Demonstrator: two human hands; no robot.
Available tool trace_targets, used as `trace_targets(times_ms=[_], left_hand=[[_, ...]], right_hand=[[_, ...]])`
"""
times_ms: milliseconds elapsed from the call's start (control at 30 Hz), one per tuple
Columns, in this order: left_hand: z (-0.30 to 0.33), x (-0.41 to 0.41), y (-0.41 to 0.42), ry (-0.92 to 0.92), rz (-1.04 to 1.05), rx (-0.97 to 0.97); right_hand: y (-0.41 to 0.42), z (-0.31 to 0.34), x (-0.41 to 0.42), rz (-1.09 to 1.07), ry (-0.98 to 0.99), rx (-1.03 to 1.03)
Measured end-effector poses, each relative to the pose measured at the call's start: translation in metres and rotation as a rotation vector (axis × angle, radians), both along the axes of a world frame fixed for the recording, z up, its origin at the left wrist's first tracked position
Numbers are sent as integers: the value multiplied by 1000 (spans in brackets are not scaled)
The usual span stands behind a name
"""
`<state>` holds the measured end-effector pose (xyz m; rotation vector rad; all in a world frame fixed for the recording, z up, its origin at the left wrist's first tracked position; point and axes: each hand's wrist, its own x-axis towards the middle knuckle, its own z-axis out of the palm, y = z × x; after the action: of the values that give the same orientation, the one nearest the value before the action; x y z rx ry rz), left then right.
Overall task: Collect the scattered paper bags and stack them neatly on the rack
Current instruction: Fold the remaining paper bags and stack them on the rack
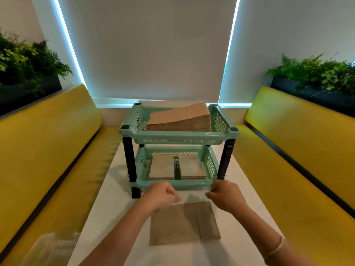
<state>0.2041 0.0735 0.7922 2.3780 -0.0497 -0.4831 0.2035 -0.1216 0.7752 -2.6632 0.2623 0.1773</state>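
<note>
A green two-tier plastic rack (178, 134) stands on the white table. Its top tray carries a thick stack of brown paper bags (180, 120). More flat bags (163, 169) lie in the lower tray, split by a divider. One flat brown paper bag (184, 223) lies on the table in front of the rack. My left hand (160, 195) hovers above the bag's far left corner, fingers curled, holding nothing. My right hand (224, 194) is by the rack's lower front right corner, fingers curled, just above the bag's far right corner.
The white table (119, 204) runs between two yellow benches (44, 150) (299, 154). Planters with green plants (25, 60) (317, 73) sit behind both backrests. A clear plastic item (51, 248) lies at the table's near left edge.
</note>
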Motion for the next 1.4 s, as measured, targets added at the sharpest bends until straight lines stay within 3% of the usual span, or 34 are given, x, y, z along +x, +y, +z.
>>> trace_targets(times_ms=[133, 333, 467, 600, 733, 800, 933, 1067, 1267, 1400], left_hand=[[-63, -15, 4, 180, 169, 232], [-102, -25, 0, 123, 310, 334], [-111, -26, 0, 183, 387, 220], [-113, -24, 8, 113, 468, 79], [-116, -21, 16, -2, 605, -596], [-114, -21, 18, -52, 548, -736], [-112, -26, 15, -127, 462, -755], [-123, -39, 6, -87, 514, -770], [-99, -41, 0, -205, 503, -842], [-107, -43, 6, -154, 453, -792]], right_hand=[[-12, -70, -10, -96, 222, 4], [-3, -108, -11, -329, 308, 419], [-2, -120, -14, -323, 353, 516], [-4, -95, -30, -262, 286, 712], [-17, -82, -40, -169, 83, 964], [-20, -80, -41, -202, 21, 1028], [-16, -79, -48, -262, -13, 1052], [-9, -91, -56, -310, -36, 1066], [-13, -75, -46, -235, -198, 1056], [-13, -84, -50, -212, -157, 1017]])
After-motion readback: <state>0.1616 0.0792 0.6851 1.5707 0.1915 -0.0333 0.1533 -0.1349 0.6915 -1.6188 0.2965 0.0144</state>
